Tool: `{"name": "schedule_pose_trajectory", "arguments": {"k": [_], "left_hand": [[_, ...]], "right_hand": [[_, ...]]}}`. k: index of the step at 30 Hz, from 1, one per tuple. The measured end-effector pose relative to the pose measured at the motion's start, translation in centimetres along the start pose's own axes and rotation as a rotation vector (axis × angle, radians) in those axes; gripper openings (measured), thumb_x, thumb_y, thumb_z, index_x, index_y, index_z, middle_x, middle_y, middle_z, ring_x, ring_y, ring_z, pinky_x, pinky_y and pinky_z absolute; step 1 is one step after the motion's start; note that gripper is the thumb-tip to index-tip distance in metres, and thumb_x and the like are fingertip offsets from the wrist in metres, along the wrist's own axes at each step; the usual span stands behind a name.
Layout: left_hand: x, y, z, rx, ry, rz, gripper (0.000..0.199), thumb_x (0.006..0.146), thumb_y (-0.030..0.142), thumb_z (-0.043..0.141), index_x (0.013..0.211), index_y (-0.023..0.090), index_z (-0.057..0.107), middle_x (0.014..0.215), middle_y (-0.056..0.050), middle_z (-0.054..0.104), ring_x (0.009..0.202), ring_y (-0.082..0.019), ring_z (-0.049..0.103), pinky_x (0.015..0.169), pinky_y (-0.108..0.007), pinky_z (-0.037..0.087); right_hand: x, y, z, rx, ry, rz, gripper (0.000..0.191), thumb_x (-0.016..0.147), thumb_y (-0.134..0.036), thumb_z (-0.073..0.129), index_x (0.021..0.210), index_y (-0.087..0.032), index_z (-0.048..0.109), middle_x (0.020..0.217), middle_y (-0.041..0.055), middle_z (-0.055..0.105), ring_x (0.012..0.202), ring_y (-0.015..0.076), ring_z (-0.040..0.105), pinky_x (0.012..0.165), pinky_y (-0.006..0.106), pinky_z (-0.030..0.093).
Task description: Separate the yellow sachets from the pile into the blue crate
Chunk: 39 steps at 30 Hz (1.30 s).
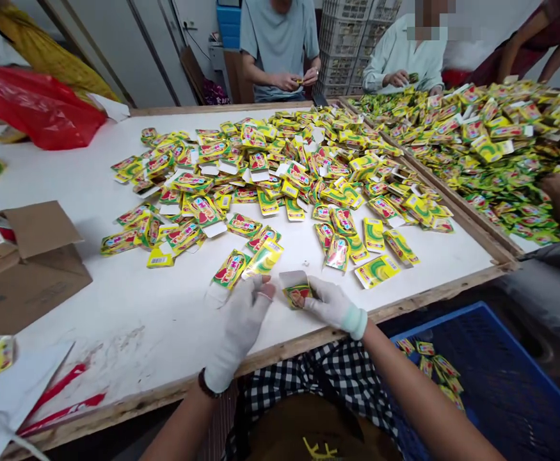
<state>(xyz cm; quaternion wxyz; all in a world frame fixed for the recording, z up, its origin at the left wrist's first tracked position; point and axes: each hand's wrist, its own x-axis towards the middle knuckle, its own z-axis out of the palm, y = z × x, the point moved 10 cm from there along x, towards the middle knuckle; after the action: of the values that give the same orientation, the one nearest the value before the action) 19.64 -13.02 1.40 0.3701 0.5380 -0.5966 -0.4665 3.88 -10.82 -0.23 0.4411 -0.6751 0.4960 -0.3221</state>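
Observation:
My right hand (330, 302), in a white glove with bare fingertips, grips a small candy box (297, 293) with its grey flap raised. My left hand (244, 323), gloved the same way, is just left of it above the table; its thumb and fingers are drawn together, and what they hold, if anything, is hidden. Beyond its fingertips lies a shiny yellow box (265, 256); whether they touch is unclear. A green and yellow box (230, 267) with its white flap out lies beside that. A large heap of similar boxes (255, 137) spreads across the table.
A wooden rim (385, 312) edges the white table (155, 307). A blue crate (505, 365) with several small packets stands low at right. Left are a cardboard box (30, 282) and a red plastic bag (44, 105). Beyond a divider lies another heap (500, 147). Co-workers (280, 51) sit opposite.

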Motion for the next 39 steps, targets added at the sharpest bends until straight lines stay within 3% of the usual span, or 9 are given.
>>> {"name": "schedule_pose_trajectory", "arguments": {"k": [3,6,9,14,20,27,32,36,39], "left_hand": [[-0.4,-1.2,1.7,-0.075,0.017,-0.039,0.034,0.072,0.030,0.069,0.094,0.018,0.047,0.094,-0.007,0.063,0.088,-0.021,0.067,0.079,-0.036,0.055],[-0.2,-2.5,3.7,-0.168,-0.018,-0.076,0.027,0.075,0.024,0.063,0.092,0.019,0.043,0.086,-0.003,0.059,0.082,-0.018,0.066,0.079,-0.036,0.055],[0.2,-2.2,4.9,-0.170,-0.087,-0.047,0.031,0.077,0.023,0.063,0.101,0.020,0.043,0.089,-0.002,0.058,0.083,-0.016,0.065,0.079,-0.034,0.055],[0.6,-0.4,5.6,-0.167,-0.162,0.035,0.030,0.078,0.024,0.065,0.101,0.020,0.045,0.101,-0.004,0.060,0.095,-0.017,0.064,0.085,-0.032,0.054],[0.8,-1.9,6.3,-0.292,-0.214,-0.031,0.030,0.079,0.024,0.066,0.102,0.020,0.047,0.100,-0.003,0.060,0.093,-0.015,0.064,0.085,-0.031,0.054],[0.2,-1.7,6.7,-0.262,-0.356,-0.072,0.031,0.078,0.029,0.066,0.104,0.017,0.054,0.097,-0.005,0.065,0.090,-0.017,0.065,0.082,-0.032,0.055],[1.1,-1.4,5.7,-0.176,-0.287,-0.073,0.020,0.080,0.032,0.062,0.092,0.016,0.060,0.093,-0.004,0.066,0.090,-0.016,0.062,0.084,-0.031,0.052],[1.7,-2.0,6.2,-0.385,-0.242,-0.199,0.040,0.072,0.025,0.070,0.107,0.017,0.052,0.088,-0.001,0.064,0.083,-0.015,0.063,0.077,-0.030,0.053],[1.6,-1.3,6.3,-0.315,-0.252,-0.141,0.026,0.074,0.027,0.067,0.096,0.015,0.059,0.089,-0.003,0.066,0.085,-0.016,0.062,0.080,-0.030,0.052]], "right_hand": [[-1.1,1.5,-0.3,0.086,-0.030,0.094,0.044,0.082,-0.033,0.063,0.123,-0.020,0.052,0.105,0.0051,0.067,0.099,0.0227,0.062,0.089,0.038,0.052],[-2.5,3.0,-2.1,0.115,0.192,0.181,0.065,0.079,-0.030,0.064,0.137,-0.023,0.034,0.115,0.0070,0.063,0.093,0.0210,0.064,0.084,0.037,0.054],[-3.6,3.9,-3.1,0.152,0.353,0.212,0.064,0.081,-0.025,0.060,0.137,-0.025,0.029,0.115,0.0077,0.060,0.089,0.0190,0.065,0.082,0.036,0.055],[-3.2,3.4,-2.4,0.097,0.296,0.205,0.065,0.081,-0.020,0.056,0.139,-0.026,0.027,0.087,0.0011,0.062,0.069,0.0162,0.061,0.070,0.033,0.053],[-3.7,2.9,-3.3,0.096,0.364,0.202,0.041,0.080,-0.021,0.057,0.119,-0.023,0.045,0.093,0.0005,0.064,0.067,0.0134,0.061,0.070,0.030,0.051],[-3.2,2.8,-2.4,0.207,0.179,0.189,0.036,0.083,-0.030,0.058,0.117,-0.019,0.058,0.098,0.0026,0.069,0.079,0.0155,0.064,0.077,0.030,0.053],[-1.6,2.3,-2.5,0.167,0.164,0.138,0.023,0.087,-0.033,0.051,0.095,-0.016,0.066,0.094,0.0049,0.070,0.087,0.0181,0.063,0.081,0.031,0.051],[-1.3,3.1,-2.6,0.309,0.232,0.123,0.040,0.085,-0.032,0.054,0.122,-0.018,0.049,0.097,0.0044,0.068,0.086,0.0167,0.064,0.078,0.030,0.052],[-1.6,3.1,-3.1,0.157,0.264,0.130,0.029,0.086,-0.035,0.054,0.108,-0.018,0.059,0.094,0.0035,0.069,0.086,0.0168,0.064,0.080,0.030,0.051]]}}
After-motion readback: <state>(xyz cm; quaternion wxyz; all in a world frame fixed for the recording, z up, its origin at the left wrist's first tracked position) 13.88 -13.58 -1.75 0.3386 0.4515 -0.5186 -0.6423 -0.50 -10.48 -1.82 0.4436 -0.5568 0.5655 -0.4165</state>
